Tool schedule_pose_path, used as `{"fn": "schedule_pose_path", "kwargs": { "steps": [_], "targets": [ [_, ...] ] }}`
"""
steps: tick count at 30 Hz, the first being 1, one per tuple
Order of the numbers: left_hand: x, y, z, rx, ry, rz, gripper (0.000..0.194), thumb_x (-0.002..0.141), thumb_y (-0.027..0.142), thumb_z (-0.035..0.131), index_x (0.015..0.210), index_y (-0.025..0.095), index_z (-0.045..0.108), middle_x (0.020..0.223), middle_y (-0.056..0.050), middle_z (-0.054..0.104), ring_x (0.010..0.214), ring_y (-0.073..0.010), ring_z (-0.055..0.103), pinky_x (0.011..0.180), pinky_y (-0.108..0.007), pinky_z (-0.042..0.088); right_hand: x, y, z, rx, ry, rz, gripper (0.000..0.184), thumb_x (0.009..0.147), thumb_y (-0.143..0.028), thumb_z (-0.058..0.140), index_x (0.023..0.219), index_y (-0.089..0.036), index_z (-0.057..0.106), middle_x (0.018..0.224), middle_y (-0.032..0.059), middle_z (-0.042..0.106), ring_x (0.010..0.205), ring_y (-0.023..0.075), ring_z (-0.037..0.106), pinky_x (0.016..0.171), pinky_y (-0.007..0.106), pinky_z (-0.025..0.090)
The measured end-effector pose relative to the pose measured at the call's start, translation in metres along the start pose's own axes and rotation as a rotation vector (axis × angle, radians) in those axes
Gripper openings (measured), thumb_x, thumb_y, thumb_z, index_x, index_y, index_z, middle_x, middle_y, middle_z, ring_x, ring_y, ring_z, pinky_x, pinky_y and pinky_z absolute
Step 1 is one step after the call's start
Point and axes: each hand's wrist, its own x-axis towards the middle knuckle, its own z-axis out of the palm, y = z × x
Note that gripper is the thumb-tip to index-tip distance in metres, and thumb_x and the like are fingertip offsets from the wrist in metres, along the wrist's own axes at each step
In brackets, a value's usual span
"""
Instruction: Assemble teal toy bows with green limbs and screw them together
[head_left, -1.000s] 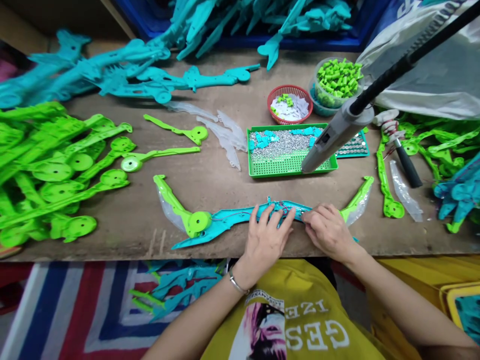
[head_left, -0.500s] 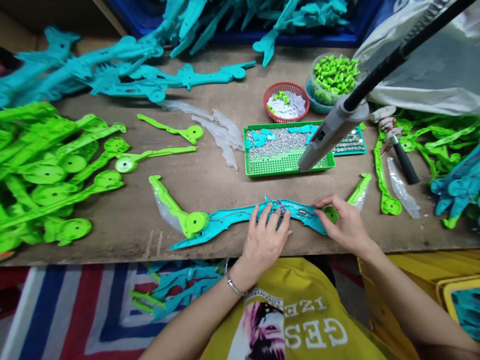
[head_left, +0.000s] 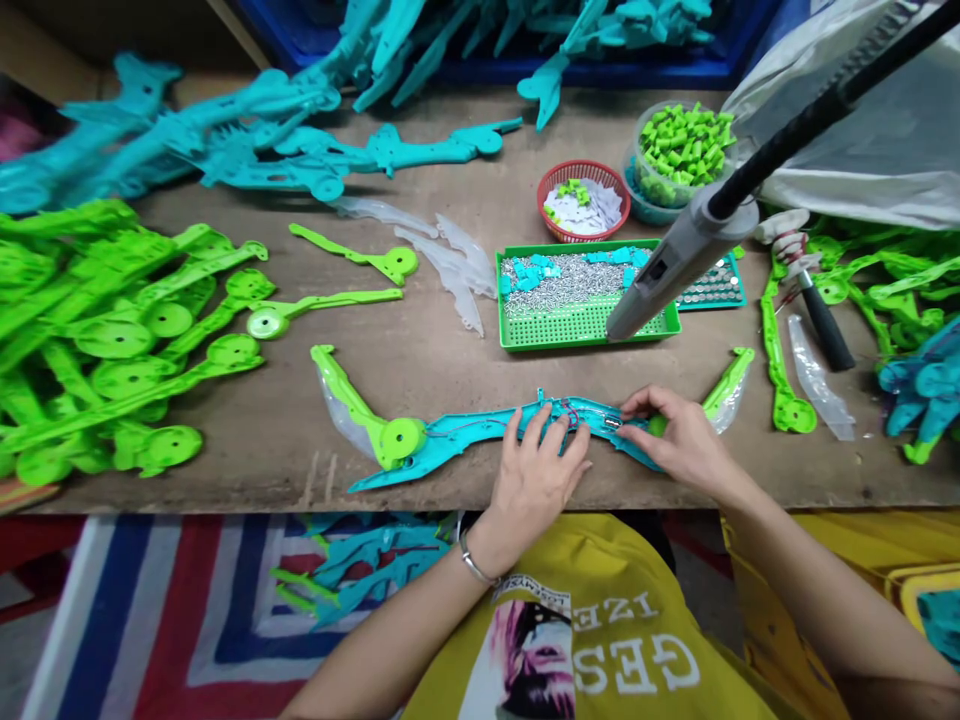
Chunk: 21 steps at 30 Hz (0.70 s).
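Observation:
A turquoise plastic toy bow shell lies across the table's front, its inner side up, with thin reddish wires along it. Green limbs stand at both ends, the left limb and the right limb, each with clear plastic beside it. My left hand rests on the shell's middle with fingers spread. Thumb and fingertips of my right hand come together at the shell's right part, beside a small metallic piece. What they pinch is too small to name, and the hand covers part of the right joint.
Beyond the shell stands a green tray of screws, under a grey-tipped hanging tool. Green limbs are heaped left, turquoise shells behind. A red basket, a tub of green pieces and a black-handled tool stand farther right.
My right fingertips have shifted slightly left along the shell, toward the small metallic piece. My left hand stays spread on the shell. The whole view has shifted a little.

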Motion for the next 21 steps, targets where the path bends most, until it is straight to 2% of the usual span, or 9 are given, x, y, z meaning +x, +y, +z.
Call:
{"fn": "schedule_pose_path", "kwargs": {
  "steps": [6, 11, 16, 21],
  "targets": [
    [0.001, 0.000, -0.003, -0.011, -0.013, -0.002, 0.041, 0.096, 0.044, 0.057, 0.131, 0.023, 0.062, 0.126, -0.010, 0.067, 0.126, -0.0338, 0.055, 0.111, -0.058, 0.037, -0.002, 0.000, 0.005, -0.141, 0.030, -0.104, 0.012, 0.081, -0.020, 0.066, 0.093, -0.021, 0.063, 0.086, 0.0022, 0.071, 0.079, 0.0198, 0.066, 0.076, 0.034, 0.047],
    [0.000, -0.002, 0.002, -0.010, -0.011, 0.016, 0.048, 0.097, 0.046, 0.054, 0.139, 0.022, 0.056, 0.135, -0.011, 0.064, 0.133, -0.0342, 0.051, 0.110, -0.057, 0.037, -0.004, -0.007, 0.011, -0.366, 0.118, -0.379, 0.011, 0.085, -0.014, 0.059, 0.096, -0.018, 0.061, 0.090, 0.0059, 0.071, 0.083, 0.0224, 0.063, 0.075, 0.036, 0.041],
    [-0.003, -0.002, 0.006, 0.003, -0.017, 0.013, 0.048, 0.097, 0.047, 0.054, 0.138, 0.023, 0.057, 0.140, -0.011, 0.061, 0.137, -0.0334, 0.048, 0.111, -0.055, 0.037, 0.001, -0.014, 0.021, -0.437, 0.128, -0.641, 0.027, 0.089, -0.007, 0.053, 0.113, -0.018, 0.060, 0.093, 0.0054, 0.074, 0.090, 0.0221, 0.059, 0.080, 0.037, 0.038],
    [-0.009, -0.003, 0.009, 0.011, -0.041, 0.034, 0.053, 0.099, 0.047, 0.050, 0.144, 0.019, 0.051, 0.149, -0.012, 0.054, 0.145, -0.0321, 0.040, 0.117, -0.054, 0.031, 0.008, -0.013, 0.025, -0.565, 0.121, -0.666, 0.029, 0.091, -0.007, 0.052, 0.117, -0.018, 0.059, 0.093, 0.0051, 0.075, 0.093, 0.0218, 0.060, 0.082, 0.038, 0.035]
  ]
}}
